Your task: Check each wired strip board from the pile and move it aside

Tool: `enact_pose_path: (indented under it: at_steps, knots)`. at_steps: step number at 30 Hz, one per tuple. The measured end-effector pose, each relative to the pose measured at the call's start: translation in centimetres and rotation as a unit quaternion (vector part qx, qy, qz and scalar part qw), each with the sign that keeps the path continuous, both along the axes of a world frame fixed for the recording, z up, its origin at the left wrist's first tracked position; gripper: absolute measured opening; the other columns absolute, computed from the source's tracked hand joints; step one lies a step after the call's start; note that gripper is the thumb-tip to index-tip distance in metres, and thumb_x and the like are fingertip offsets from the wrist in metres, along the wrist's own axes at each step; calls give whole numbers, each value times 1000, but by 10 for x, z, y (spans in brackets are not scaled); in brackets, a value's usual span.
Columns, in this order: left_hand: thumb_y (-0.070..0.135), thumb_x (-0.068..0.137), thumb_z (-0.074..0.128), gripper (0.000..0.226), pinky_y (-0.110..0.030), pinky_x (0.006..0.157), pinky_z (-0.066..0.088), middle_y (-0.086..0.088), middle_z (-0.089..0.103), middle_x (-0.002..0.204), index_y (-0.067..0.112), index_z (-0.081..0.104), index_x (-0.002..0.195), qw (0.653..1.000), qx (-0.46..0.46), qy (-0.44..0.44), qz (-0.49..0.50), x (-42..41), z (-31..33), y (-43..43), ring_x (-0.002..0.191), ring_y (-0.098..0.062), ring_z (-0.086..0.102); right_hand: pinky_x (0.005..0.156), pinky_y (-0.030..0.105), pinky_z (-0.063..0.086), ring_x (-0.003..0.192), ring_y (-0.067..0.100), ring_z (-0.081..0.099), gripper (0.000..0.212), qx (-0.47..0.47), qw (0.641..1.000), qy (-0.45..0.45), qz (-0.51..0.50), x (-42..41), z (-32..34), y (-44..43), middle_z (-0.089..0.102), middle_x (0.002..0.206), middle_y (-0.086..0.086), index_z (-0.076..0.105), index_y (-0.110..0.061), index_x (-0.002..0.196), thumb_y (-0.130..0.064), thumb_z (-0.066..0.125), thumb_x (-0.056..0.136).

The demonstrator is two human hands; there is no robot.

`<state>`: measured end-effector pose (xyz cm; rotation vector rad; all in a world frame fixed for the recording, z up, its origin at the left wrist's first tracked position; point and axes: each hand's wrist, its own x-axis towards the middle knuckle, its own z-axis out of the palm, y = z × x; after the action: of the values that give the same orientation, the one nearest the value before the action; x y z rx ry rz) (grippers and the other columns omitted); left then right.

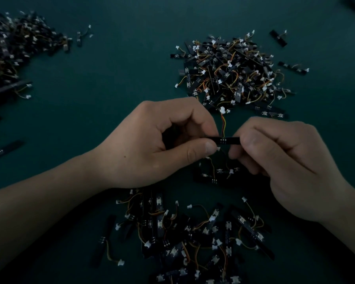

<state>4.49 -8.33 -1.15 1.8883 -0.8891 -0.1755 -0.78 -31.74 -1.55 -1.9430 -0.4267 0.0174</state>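
Two hands hold one strip board (226,140) level at the centre. The left hand (152,144) pinches its 9 o'clock end between thumb and forefinger, and the right hand (285,160) pinches the 3 o'clock end the same way. The middle is bare between the fingertips. One wire (223,124) rises toward 12 o'clock to one white connector (222,109). Three heaps lie on the green table (111,78): the pile (230,72) at 1 o'clock, a second heap (12,48) at 10 o'clock and a third heap (193,232) at 6 o'clock. The boards are too many to count. No writing is legible.
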Motion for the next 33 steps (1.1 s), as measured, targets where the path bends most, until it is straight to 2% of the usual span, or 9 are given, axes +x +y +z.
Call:
enact_pose_path:
  at_steps: [2, 5, 7, 10, 12, 16, 20, 26, 33]
  knots:
    - [29, 99, 68, 13, -33, 63, 52, 5, 68, 82, 17, 67, 103, 1000, 4, 4, 1, 0, 1, 0, 70, -18, 64, 50, 13, 36, 49, 6, 47, 30, 7, 1000, 2, -3, 0, 0, 0, 55, 59, 1, 67, -23, 83, -32, 46, 104]
    - [31, 101, 64, 14, -21, 60, 46, 7, 66, 78, 17, 67, 100, 1000, 15, 18, 2, 0, 2, 0, 64, -12, 59, 46, 18, 35, 47, 12, 45, 24, -5, 1000, -12, -6, -1, 1, 0, 54, 61, 9, 66, -27, 87, -34, 49, 103]
    - [33, 104, 57, 25, -22, 56, 43, 4, 64, 72, 13, 69, 94, 999, 28, 28, 0, 1, 3, 1, 60, -15, 57, 47, 17, 37, 50, 15, 51, 22, -39, 998, -47, -14, -1, 2, 2, 56, 64, 3, 67, -27, 91, -31, 50, 104]
    - [36, 106, 42, 44, -30, 54, 44, 1, 62, 64, 14, 72, 83, 998, 25, 58, -15, 1, 4, 2, 57, -18, 60, 57, 12, 43, 66, 9, 62, 17, -99, 990, -95, -30, 0, 5, 5, 64, 73, -8, 72, -24, 101, -27, 55, 106]
    - [35, 107, 41, 43, -31, 54, 44, 2, 60, 63, 19, 69, 78, 998, 26, 60, -9, 1, 5, 2, 56, -17, 58, 66, 11, 45, 76, 5, 65, 17, -125, 985, -120, -27, 0, 5, 7, 68, 82, -15, 75, -18, 106, -23, 59, 105]
    - [28, 104, 51, 27, -19, 55, 36, 10, 51, 65, 19, 58, 80, 998, 39, 47, 0, 1, 5, 0, 55, -7, 44, 60, 5, 36, 65, 0, 60, 18, -100, 990, -98, -28, -2, 7, 8, 62, 72, -14, 70, -24, 96, -33, 56, 103]
    - [25, 102, 55, 23, -16, 54, 35, 12, 51, 65, 18, 59, 81, 998, 56, 32, -16, -2, 5, -1, 54, -6, 44, 56, 5, 35, 59, 4, 58, 28, -99, 991, -83, -38, -2, 6, 8, 59, 65, -8, 68, -19, 82, -31, 54, 103]
    - [27, 102, 56, 25, -38, 57, 44, 0, 60, 71, 11, 63, 83, 997, 65, -26, 10, -2, 5, -3, 61, -21, 55, 48, 3, 30, 48, 5, 53, 30, -93, 991, -89, -47, -4, 5, 9, 58, 61, -5, 66, -17, 73, -28, 58, 100]
    - [27, 101, 57, 27, -40, 57, 42, -1, 58, 66, 12, 61, 79, 997, 72, -38, -2, -1, 6, -3, 58, -23, 53, 45, 5, 29, 44, 9, 52, 31, -90, 990, -91, -55, -3, 4, 11, 57, 57, -4, 63, -17, 68, -25, 62, 98]
